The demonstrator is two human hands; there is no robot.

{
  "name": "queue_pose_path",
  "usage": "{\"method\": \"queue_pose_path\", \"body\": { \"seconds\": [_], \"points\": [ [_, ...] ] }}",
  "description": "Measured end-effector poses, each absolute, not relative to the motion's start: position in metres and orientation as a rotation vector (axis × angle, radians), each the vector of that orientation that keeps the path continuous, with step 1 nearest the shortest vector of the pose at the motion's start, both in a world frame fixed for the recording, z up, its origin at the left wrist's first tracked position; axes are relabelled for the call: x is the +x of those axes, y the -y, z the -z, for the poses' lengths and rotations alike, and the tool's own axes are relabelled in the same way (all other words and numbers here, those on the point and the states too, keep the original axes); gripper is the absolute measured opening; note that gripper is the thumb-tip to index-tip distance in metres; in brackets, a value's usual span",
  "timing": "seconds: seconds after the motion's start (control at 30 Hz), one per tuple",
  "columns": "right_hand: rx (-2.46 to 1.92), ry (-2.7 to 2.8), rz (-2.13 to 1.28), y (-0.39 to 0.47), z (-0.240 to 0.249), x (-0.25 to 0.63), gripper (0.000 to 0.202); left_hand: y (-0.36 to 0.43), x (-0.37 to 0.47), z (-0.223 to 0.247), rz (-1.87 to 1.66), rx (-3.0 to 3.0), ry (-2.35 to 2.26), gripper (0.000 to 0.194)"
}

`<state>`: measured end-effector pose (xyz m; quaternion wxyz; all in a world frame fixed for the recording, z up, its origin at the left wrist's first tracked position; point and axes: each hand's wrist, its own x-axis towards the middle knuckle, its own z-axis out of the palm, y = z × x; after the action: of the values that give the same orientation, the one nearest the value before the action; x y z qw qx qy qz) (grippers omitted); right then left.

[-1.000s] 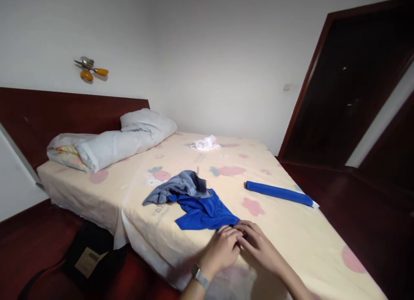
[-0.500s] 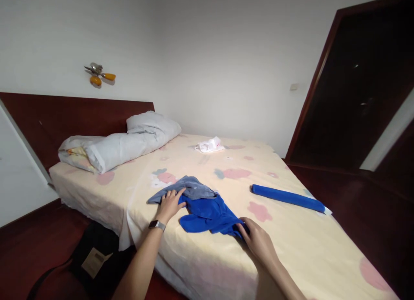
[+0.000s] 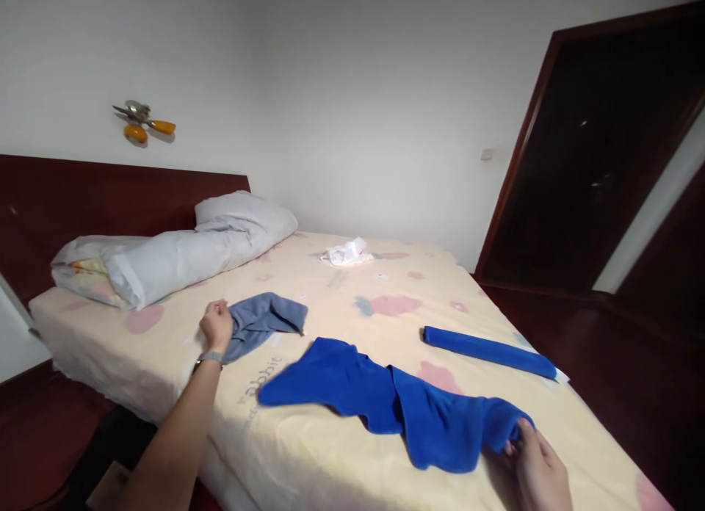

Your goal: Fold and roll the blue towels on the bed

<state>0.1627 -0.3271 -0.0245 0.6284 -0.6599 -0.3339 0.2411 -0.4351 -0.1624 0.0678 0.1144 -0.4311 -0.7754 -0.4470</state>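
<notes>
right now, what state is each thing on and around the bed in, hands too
left hand: closed on grey cloth
right hand: pinching one end of blue cloth
grey cloth: rumpled
blue cloth: stretched out long, creased
blue strip: rolled or folded narrow
quilt: rolled up
white bag: crumpled
door: looks shut
</notes>
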Motion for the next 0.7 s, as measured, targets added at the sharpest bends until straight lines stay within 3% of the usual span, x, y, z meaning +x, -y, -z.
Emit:
{"method": "queue_pose_path", "body": {
  "seconds": [0.17, 0.37, 0.5, 0.7],
  "points": [
    [-1.398, 0.718, -0.657, 0.322, 0.022, 0.16, 0.043, 0.198, -0.416, -0.026, 1.13, -1.336, 2.166, 0.035],
    [-1.375, 1.292, 0.355, 0.341, 0.018, 0.137, 0.021, 0.266, -0.312, 0.002, 0.818, -1.965, 1.715, 0.036],
    [-1.264, 2.094, 0.221, 0.353, 0.015, 0.107, 0.029, 0.313, -0.253, 0.024, 0.663, -1.942, 1.845, 0.04],
    [-1.571, 2.132, 0.117, 0.345, 0.006, 0.103, 0.032, 0.318, -0.26, 0.03, 0.679, -1.747, 2.008, 0.047]
  ]
}}
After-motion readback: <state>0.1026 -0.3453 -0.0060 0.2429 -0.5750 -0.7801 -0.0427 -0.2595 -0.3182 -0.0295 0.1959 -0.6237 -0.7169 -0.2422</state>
